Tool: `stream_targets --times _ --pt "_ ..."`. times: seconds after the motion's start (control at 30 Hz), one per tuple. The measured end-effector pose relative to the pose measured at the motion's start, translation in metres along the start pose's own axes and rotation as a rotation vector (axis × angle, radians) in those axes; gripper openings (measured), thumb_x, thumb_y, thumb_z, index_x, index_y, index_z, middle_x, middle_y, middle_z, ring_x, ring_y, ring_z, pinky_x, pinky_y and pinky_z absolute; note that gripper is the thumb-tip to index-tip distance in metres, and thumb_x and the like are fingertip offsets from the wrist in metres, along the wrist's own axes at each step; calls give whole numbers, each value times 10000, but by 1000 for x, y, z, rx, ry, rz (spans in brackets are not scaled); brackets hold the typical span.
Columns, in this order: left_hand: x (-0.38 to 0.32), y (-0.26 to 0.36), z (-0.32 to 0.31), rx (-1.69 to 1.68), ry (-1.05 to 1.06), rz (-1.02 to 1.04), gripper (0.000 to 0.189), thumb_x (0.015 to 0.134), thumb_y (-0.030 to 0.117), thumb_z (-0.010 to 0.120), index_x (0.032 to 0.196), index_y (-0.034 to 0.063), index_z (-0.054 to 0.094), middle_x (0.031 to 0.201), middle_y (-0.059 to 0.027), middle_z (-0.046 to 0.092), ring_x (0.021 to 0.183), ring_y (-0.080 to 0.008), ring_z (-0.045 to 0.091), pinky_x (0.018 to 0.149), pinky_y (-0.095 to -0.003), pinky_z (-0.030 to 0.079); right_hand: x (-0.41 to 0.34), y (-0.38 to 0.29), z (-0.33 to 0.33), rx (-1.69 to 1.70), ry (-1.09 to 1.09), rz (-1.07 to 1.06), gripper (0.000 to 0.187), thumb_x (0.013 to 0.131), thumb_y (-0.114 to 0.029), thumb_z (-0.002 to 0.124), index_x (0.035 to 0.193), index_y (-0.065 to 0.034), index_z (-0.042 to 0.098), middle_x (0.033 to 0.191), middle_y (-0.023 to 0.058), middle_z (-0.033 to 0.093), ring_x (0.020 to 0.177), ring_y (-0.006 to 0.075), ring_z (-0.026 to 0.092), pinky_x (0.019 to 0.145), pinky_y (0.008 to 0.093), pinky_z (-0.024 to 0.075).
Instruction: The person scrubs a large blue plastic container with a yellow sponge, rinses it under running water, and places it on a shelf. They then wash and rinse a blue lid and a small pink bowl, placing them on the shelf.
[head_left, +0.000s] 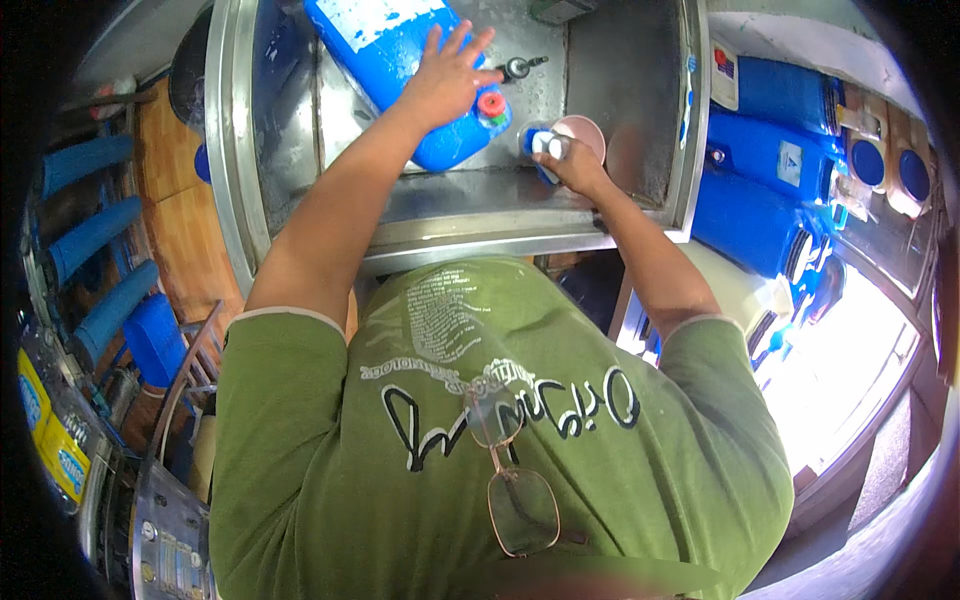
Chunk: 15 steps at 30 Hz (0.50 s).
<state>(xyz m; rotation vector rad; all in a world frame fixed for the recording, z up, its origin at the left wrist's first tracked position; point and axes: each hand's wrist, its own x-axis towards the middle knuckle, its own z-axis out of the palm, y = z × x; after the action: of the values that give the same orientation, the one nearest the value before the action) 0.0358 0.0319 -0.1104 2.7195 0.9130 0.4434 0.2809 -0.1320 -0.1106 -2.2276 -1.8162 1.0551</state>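
A blue plastic jug (397, 82) with a red cap (491, 104) lies slanted in a stainless-steel sink basin (454, 201). My left hand (442, 82) rests flat on its upper side, fingers spread, just short of the cap. On the right of the basin, my right hand (574, 163) grips a small object, seemingly a bottle with blue and white on it (546, 144). The fingers cover part of it. Right behind that hand is a round pink container (583, 133), partly hidden. Between the jug and the basin's far side sits a dark fitting (519, 69), apart from both hands.
The basin's raised metal rim (480, 238) runs between my body and the hands. Several blue plastic containers (757, 165) stand outside its right wall. Past the left rim is a wood-patterned surface (176, 217). Eyeglasses (521, 510) hang at my green shirt.
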Motion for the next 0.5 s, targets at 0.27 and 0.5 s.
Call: stream_targets --times 0.27,0.5 --pt "12 3 0 8 -194 61 248 856 215 573 1019 276 749 1470 -61 427 1410 -325 288 1167 -543 160 20 -22 25 -29 -26 32 642 804 -495 704 1149 39 618 904 273 672 877 375 675 798 420 512" --pt "11 -5 15 -26 -20 56 216 875 227 561 952 224 762 1460 -57 440 1413 -310 285 1169 -532 149 16 -53 4 129 -36 67 591 809 -475 697 1142 8 625 944 263 672 922 400 657 835 447 507"
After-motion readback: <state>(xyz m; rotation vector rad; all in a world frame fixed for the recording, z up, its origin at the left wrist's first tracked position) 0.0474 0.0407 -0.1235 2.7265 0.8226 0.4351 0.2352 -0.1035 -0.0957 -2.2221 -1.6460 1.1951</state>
